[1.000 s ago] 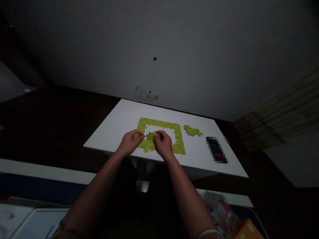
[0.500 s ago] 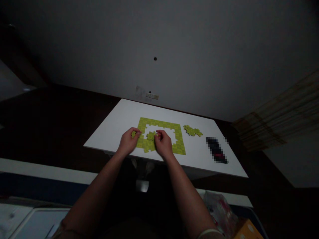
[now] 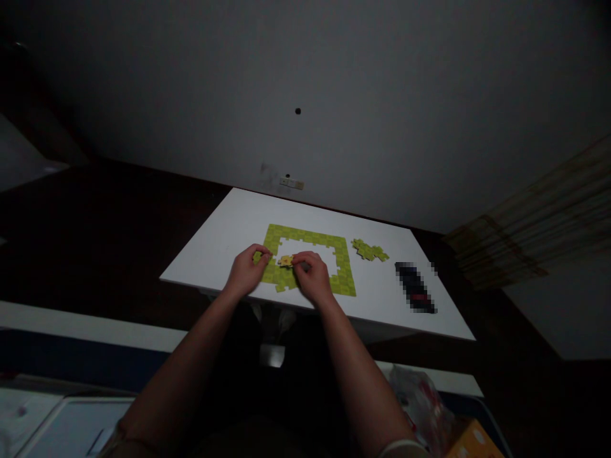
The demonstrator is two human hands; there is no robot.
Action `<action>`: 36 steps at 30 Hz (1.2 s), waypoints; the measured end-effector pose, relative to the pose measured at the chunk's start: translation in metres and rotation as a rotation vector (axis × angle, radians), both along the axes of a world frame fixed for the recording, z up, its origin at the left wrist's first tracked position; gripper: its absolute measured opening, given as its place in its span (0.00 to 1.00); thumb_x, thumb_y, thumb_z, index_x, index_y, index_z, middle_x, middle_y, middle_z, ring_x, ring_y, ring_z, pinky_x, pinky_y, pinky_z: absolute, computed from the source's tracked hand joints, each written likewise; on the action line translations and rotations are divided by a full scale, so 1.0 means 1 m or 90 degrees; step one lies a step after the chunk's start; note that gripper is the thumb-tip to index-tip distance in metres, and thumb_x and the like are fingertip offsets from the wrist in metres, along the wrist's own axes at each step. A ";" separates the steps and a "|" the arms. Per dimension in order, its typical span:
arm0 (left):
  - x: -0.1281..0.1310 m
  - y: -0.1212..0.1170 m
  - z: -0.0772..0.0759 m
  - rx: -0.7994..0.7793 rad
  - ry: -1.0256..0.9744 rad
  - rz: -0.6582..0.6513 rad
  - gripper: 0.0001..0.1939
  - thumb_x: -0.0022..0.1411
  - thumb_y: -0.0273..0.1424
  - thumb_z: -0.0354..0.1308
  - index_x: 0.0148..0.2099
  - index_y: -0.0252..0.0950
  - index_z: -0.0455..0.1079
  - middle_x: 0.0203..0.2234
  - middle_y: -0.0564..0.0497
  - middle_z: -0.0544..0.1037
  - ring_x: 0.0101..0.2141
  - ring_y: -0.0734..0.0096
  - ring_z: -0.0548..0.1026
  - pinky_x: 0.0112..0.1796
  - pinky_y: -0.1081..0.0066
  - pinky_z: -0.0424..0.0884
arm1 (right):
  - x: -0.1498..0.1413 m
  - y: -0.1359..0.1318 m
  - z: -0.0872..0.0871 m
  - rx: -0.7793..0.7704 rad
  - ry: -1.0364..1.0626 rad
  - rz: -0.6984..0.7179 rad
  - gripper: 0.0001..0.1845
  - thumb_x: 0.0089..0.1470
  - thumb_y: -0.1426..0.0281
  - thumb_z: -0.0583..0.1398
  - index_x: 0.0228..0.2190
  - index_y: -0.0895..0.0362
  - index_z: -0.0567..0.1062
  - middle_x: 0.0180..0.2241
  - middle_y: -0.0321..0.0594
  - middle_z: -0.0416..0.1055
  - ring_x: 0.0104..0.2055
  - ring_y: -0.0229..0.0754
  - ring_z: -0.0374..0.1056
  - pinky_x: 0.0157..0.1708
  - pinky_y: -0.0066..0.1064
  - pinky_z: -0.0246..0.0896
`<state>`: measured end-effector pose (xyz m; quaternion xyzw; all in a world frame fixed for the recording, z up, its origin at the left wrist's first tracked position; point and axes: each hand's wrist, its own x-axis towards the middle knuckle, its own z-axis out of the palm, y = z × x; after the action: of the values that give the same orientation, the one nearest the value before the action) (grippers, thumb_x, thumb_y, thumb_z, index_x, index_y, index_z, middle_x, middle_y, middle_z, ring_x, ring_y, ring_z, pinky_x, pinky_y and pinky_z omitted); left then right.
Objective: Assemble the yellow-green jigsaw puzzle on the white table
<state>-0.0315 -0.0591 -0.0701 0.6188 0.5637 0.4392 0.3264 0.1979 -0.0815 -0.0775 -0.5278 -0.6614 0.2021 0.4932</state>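
A green jigsaw puzzle frame [image 3: 342, 267] lies on the white table, with bare tabletop showing inside its ring. My right hand [image 3: 311, 275], fingers pinched, holds a puzzle piece [image 3: 286, 261] with a yellowish face over the lower left of the opening. My left hand [image 3: 249, 267] is at the frame's left border, thumb and fingertips together around a green puzzle piece [image 3: 258, 257]. That piece is partly covered by the fingers. A loose green piece [image 3: 282, 287] juts out at the frame's near edge, below my right hand.
Joined green pieces [image 3: 369, 250] lie right of the frame. Farther right is a dark pixelated object [image 3: 414, 287]. The white table [image 3: 214, 235] stands near a wall with a socket strip [image 3: 291, 183]. A plastic bag [image 3: 422, 401] and an orange box [image 3: 475, 440] are at the lower right.
My left hand has moved left, away from the right hand, to the frame's left border. The piece at my right hand showed green before and shows a yellowish face now.
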 end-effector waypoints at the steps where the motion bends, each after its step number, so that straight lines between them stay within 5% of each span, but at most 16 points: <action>1: 0.000 0.000 0.000 0.001 -0.002 -0.002 0.11 0.67 0.41 0.63 0.45 0.42 0.81 0.42 0.47 0.88 0.42 0.54 0.82 0.44 0.61 0.75 | -0.001 0.000 0.001 0.000 -0.002 0.004 0.10 0.57 0.74 0.63 0.32 0.48 0.84 0.43 0.42 0.85 0.51 0.52 0.79 0.60 0.49 0.71; 11: 0.000 -0.001 0.003 0.000 -0.004 -0.009 0.11 0.66 0.42 0.64 0.45 0.42 0.81 0.42 0.47 0.89 0.42 0.54 0.83 0.45 0.60 0.76 | -0.003 -0.004 0.005 -0.019 -0.036 0.024 0.10 0.58 0.75 0.64 0.35 0.48 0.84 0.41 0.41 0.85 0.48 0.52 0.79 0.56 0.46 0.72; 19: 0.000 -0.003 0.006 -0.004 -0.002 -0.021 0.12 0.66 0.42 0.63 0.44 0.42 0.81 0.41 0.47 0.88 0.42 0.53 0.82 0.45 0.60 0.77 | -0.001 -0.008 0.007 -0.041 -0.071 0.051 0.09 0.67 0.63 0.65 0.34 0.48 0.84 0.39 0.42 0.85 0.45 0.52 0.78 0.51 0.46 0.70; 36: 0.000 -0.002 0.004 -0.020 -0.009 -0.018 0.12 0.65 0.42 0.63 0.44 0.42 0.81 0.41 0.48 0.89 0.40 0.55 0.83 0.44 0.60 0.77 | -0.004 -0.008 0.011 -0.062 -0.047 0.026 0.07 0.64 0.66 0.64 0.35 0.49 0.84 0.39 0.42 0.84 0.43 0.50 0.77 0.50 0.44 0.72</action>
<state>-0.0319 -0.0608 -0.0660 0.6183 0.5596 0.4296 0.3464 0.1941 -0.0891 -0.0670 -0.5445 -0.6791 0.2243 0.4381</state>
